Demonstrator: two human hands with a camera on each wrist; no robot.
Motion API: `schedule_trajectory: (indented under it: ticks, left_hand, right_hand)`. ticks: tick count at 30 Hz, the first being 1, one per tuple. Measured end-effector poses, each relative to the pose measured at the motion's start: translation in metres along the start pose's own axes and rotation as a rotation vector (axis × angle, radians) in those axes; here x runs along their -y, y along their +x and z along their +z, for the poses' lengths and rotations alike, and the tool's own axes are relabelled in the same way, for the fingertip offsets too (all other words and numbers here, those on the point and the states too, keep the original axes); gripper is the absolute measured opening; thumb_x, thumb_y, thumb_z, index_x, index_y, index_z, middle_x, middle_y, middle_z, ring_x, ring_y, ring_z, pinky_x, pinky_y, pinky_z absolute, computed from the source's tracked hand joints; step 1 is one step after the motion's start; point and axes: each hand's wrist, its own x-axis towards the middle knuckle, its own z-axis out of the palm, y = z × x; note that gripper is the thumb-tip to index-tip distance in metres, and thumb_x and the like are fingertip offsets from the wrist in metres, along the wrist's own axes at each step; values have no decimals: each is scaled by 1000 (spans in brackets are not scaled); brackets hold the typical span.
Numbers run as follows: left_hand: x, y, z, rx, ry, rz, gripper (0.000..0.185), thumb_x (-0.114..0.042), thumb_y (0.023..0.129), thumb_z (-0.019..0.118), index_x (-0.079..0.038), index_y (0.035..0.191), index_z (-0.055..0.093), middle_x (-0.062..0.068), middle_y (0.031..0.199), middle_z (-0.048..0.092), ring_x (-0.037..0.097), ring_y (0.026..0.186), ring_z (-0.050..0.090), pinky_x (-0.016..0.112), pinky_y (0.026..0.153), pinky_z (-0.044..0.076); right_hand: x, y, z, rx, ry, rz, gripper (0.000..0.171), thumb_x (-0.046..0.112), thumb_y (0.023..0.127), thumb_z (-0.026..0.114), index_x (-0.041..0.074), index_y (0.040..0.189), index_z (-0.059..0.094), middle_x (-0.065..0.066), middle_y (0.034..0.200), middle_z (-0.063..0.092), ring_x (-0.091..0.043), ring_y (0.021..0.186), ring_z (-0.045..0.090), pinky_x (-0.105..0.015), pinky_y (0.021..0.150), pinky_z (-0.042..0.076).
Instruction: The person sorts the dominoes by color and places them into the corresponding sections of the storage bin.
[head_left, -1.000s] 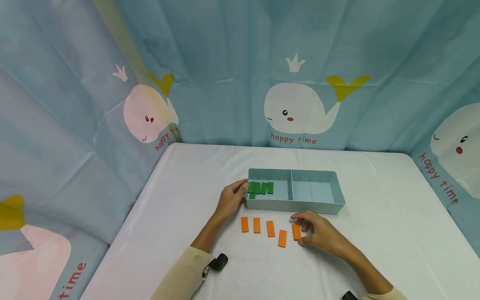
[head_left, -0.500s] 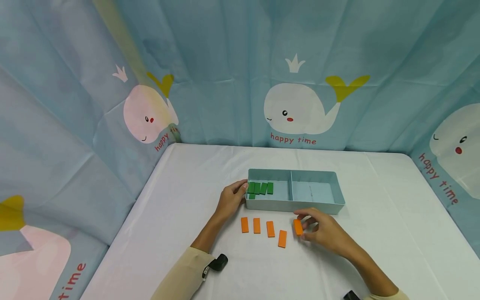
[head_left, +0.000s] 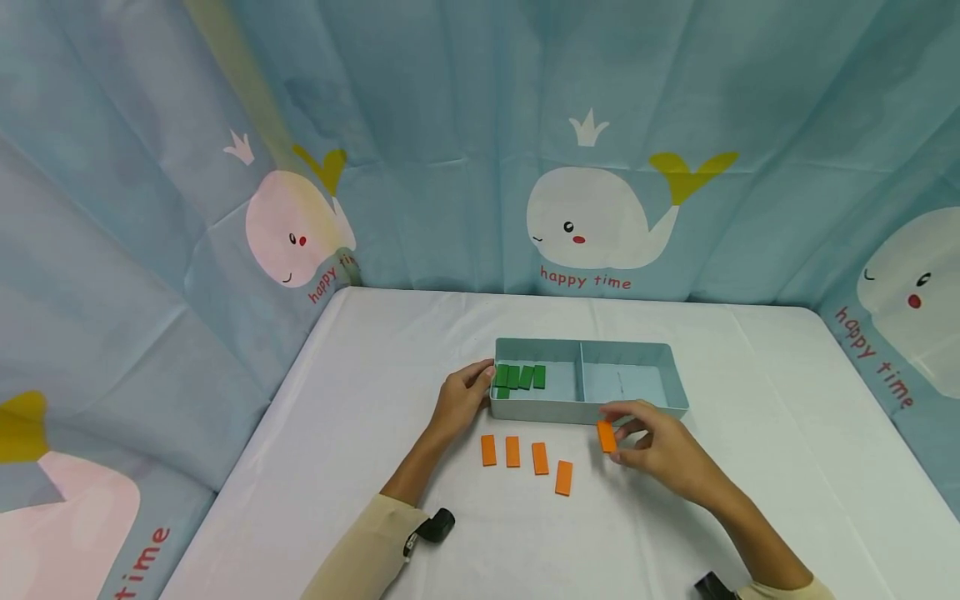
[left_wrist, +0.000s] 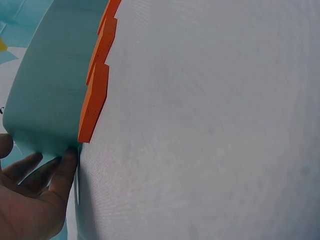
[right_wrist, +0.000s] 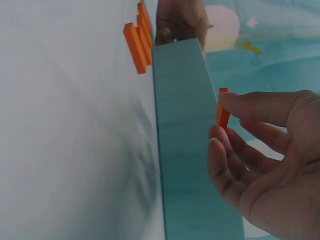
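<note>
My right hand [head_left: 667,454] pinches an orange rectangular block [head_left: 607,436] between thumb and fingertips, raised by the front wall of a pale blue divided box [head_left: 551,411]. In the right wrist view, the pinched block [right_wrist: 223,108] stands edge-on over the box's rim. My left hand [head_left: 459,402] rests its fingers against the box's left end; in the left wrist view the fingers [left_wrist: 64,175] lie fairly straight along that end. Several green blocks [head_left: 527,377] lie in the left compartment. The right compartment [head_left: 633,383] shows a bare floor.
Several more orange blocks [head_left: 512,452] lie in a loose row on the white tablecloth [head_left: 375,367], in front of the box. A blue curtain [head_left: 450,225] with printed whales hangs behind the table and along its sides.
My right hand has lifted the rightmost orange block off the cloth and moved it up and slightly right, to the box's front wall. The left hand and box have stayed in place.
</note>
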Motion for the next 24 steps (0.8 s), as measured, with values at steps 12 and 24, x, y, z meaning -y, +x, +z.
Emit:
schedule_trajectory:
  ticks: [12, 24]
  left_hand:
    - [0, 0, 0, 5, -39, -18, 53, -36, 112, 57, -4, 154, 54, 17, 154, 58, 33, 139, 59, 41, 102, 61]
    - [-21, -6, -1, 25, -22, -37, 46, -21, 114, 53, 5, 152, 53, 26, 152, 57, 42, 137, 58, 43, 100, 61]
  right_hand:
    - [7, 5, -11, -78, -54, -42, 56, 5, 91, 83, 17, 141, 64, -9, 137, 67, -17, 104, 69, -26, 83, 60]
    - [2, 16, -18, -106, 46, -73, 56, 0, 94, 79, 13, 145, 62, -12, 140, 63, -19, 108, 67, -24, 85, 63]
